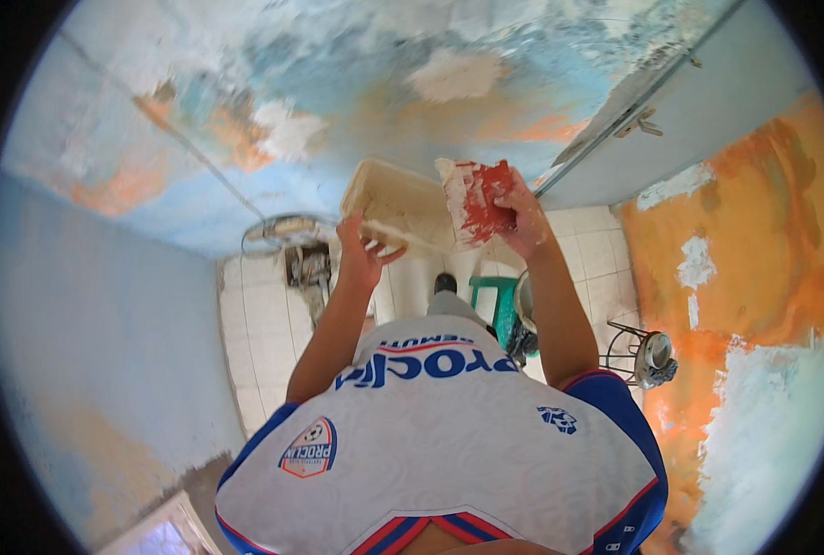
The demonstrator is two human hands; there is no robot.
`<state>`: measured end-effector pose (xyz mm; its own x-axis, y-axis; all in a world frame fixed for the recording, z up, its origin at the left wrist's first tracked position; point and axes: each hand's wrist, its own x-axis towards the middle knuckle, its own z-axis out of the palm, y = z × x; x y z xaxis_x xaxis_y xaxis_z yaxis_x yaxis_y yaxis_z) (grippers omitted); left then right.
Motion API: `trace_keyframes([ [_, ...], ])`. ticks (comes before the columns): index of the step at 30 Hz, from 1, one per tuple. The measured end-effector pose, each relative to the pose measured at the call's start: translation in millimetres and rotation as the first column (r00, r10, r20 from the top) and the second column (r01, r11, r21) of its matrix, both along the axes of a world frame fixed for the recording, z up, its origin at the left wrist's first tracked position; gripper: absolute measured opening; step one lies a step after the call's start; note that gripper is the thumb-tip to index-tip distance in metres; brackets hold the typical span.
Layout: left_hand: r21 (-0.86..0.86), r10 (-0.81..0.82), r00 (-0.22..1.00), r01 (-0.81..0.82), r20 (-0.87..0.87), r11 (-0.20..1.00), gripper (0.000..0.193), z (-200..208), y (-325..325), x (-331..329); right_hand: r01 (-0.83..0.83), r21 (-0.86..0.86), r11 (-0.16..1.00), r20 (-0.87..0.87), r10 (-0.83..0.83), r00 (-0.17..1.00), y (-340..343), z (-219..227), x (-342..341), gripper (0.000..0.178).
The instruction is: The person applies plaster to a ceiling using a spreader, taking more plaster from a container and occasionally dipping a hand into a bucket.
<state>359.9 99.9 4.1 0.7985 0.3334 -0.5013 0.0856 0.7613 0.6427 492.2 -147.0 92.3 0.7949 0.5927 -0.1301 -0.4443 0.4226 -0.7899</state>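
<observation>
My left hand (366,250) grips the near left side of a cream rectangular tub (361,185), fingers curled under its edge. Pale filler smears the inside of the tub. In my right hand (526,217) is a red plastic scraper (486,199), its wide blade coated with whitish paste along the left part. The scraper sits at the tub's right end and hides that end; I cannot tell whether the two touch. Both are held out in front of me, before a patchy blue wall (366,120) with whitish filled spots.
A round fan (287,233) stands at the far left by the wall. Near my legs is a green stool (493,294) with a bucket (525,301) beside it. A metal-legged stool (623,354) stands right, before an orange wall (754,250). A grey door (671,129) is at the far right.
</observation>
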Motion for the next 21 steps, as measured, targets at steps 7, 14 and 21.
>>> trace_keyframes([
  [7,-0.108,0.02,0.999,-0.016,0.042,0.994,0.087,23,-35,87,0.199,0.25,0.948,0.034,-0.214,0.976,-37,30,83,0.05],
  [14,-0.055,0.06,0.995,-0.056,0.083,0.997,0.078,48,-63,140,0.583,0.251,0.773,0.229,-0.632,0.74,-96,81,202,0.041],
  [21,-0.047,0.082,0.97,-0.073,0.229,0.996,0.069,27,-74,144,0.783,0.49,0.384,0.369,-0.905,0.213,-109,80,307,0.031],
])
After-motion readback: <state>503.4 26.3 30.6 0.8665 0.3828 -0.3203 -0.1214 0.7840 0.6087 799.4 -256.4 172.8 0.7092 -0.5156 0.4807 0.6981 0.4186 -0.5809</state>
